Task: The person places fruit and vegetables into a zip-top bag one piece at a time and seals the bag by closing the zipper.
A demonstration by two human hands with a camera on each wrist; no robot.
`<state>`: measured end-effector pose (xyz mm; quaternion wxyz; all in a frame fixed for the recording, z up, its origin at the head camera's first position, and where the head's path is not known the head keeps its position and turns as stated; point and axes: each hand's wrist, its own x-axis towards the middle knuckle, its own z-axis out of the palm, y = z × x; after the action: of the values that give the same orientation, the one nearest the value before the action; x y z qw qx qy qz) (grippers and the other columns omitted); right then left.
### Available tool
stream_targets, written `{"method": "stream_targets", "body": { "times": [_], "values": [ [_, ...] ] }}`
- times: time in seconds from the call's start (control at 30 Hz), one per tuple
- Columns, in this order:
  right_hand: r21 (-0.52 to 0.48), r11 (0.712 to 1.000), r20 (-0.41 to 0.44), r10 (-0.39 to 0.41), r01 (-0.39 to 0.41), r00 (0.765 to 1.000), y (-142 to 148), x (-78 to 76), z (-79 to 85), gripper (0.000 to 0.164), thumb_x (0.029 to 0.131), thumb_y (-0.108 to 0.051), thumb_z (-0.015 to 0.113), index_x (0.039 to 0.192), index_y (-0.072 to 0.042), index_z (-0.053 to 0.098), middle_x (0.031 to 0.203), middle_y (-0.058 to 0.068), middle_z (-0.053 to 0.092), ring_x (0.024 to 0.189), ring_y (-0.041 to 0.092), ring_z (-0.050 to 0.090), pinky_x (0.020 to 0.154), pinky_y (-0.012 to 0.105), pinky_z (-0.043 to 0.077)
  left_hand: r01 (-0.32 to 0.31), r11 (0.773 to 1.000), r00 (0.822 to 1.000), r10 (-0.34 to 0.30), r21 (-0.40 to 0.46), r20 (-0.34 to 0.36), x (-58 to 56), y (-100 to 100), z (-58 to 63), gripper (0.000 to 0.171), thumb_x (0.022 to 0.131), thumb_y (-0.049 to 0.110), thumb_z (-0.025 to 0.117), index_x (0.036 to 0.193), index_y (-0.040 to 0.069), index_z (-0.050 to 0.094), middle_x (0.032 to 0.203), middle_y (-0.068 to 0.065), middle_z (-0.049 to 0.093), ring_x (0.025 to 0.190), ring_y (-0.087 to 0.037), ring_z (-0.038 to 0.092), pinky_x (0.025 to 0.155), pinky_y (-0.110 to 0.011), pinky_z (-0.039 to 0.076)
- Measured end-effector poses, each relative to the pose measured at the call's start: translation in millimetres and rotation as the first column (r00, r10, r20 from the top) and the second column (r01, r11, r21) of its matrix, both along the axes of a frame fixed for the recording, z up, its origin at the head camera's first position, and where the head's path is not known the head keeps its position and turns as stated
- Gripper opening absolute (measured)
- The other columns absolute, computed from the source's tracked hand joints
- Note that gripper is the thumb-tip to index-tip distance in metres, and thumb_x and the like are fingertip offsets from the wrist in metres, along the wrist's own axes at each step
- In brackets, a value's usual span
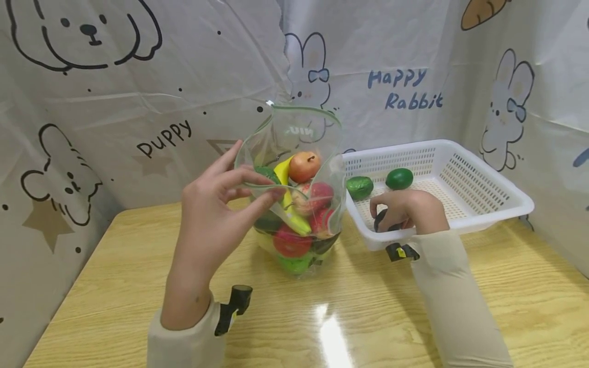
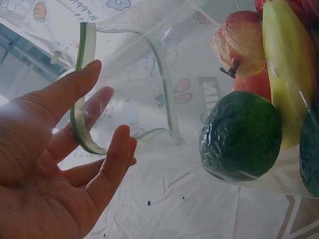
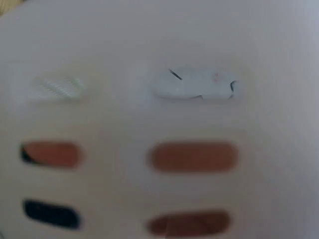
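A clear zip bag [image 1: 301, 118] with a green-edged mouth stands full of toy fruit. Inside are a yellow banana [image 1: 298, 223], a red apple [image 1: 292, 241], an orange-brown round fruit [image 1: 304, 167] and a dark green fruit [image 2: 241, 135]. My left hand [image 1: 213, 209] pinches the bag's near rim between thumb and fingers, keeping the mouth apart. Reaching into the white basket [image 1: 494, 197], my right hand [image 1: 409, 207] curls its fingers round a dark, nearly black fruit [image 1: 380, 220]; fingers and basket wall hide most of it.
Two green fruits, one wrinkled [image 1: 360, 187] and one smooth [image 1: 399, 178], lie in the basket beyond my right hand. The basket stands right of the bag on a wood-grain table [image 1: 124, 286]. A printed cloth [image 1: 221, 61] hangs behind. Basket wall fills the right wrist view.
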<state>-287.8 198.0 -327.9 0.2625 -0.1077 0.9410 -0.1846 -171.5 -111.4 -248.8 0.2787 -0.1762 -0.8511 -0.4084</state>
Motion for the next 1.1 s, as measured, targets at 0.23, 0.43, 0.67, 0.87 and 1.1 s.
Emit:
{"method": "stream_targets", "body": {
  "times": [0.23,0.43,0.67,0.87,1.1],
  "values": [
    [-0.071,0.996,-0.135,0.039,-0.049,0.99,1.7,9.7,17.0,0.03,0.083,-0.022,0.059,0.11,-0.012,0.05,0.088,0.009,0.053,0.068,0.023,0.053,0.057,0.033,0.05,0.005,1.0,1.0,-0.005,0.004,0.001,0.5,-1.2,0.3,0.024,0.072,0.039,0.076,0.08,0.016,0.073,0.145,-0.003,0.045,0.078,-0.018,0.07,0.093,-0.047,0.052],
    [-0.179,0.98,-0.471,-0.009,-0.085,0.882,6.1,21.5,43.1,0.033,0.087,-0.024,0.057,0.116,-0.013,0.046,0.094,0.017,0.059,0.073,0.027,0.055,0.062,0.04,0.048,0.01,1.0,1.0,-0.01,0.0,0.002,0.7,-2.2,0.6,0.024,0.072,0.04,0.076,0.079,0.018,0.073,0.145,-0.003,0.045,0.078,-0.018,0.07,0.094,-0.048,0.05],
    [-0.489,0.859,-0.749,-0.321,-0.155,0.58,-1.6,49.4,73.4,0.043,0.088,-0.02,0.058,0.128,-0.017,0.044,0.122,0.019,0.059,0.093,0.032,0.062,0.072,0.03,0.053,0.029,1.0,1.0,-0.029,-0.005,-0.004,0.3,-1.5,0.4,0.023,0.072,0.039,0.076,0.08,0.017,0.073,0.145,-0.004,0.045,0.078,-0.018,0.07,0.09,-0.047,0.053],
    [-0.653,0.504,-0.736,-0.598,-0.566,0.317,-42.2,67.6,85.6,0.045,0.079,-0.002,0.059,0.123,-0.002,0.047,0.145,0.013,0.041,0.115,0.032,0.054,0.089,0.022,0.052,0.045,0.999,0.999,-0.045,-0.015,-0.01,0.7,0.9,1.5,0.022,0.073,0.036,0.076,0.08,0.016,0.072,0.145,-0.008,0.045,0.077,-0.019,0.07,0.087,-0.046,0.055],
    [-0.505,0.413,-0.797,-0.559,-0.758,0.227,-86.1,74.6,80.4,0.045,0.075,0.004,0.063,0.113,0.015,0.042,0.146,0.029,0.034,0.127,0.035,0.044,0.1,0.037,0.048,0.034,0.999,0.999,-0.035,-0.026,-0.02,1.7,4.0,0.1,0.023,0.072,0.036,0.076,0.081,0.015,0.073,0.145,-0.009,0.044,0.076,-0.018,0.07,0.087,-0.047,0.055]
  ]
}}
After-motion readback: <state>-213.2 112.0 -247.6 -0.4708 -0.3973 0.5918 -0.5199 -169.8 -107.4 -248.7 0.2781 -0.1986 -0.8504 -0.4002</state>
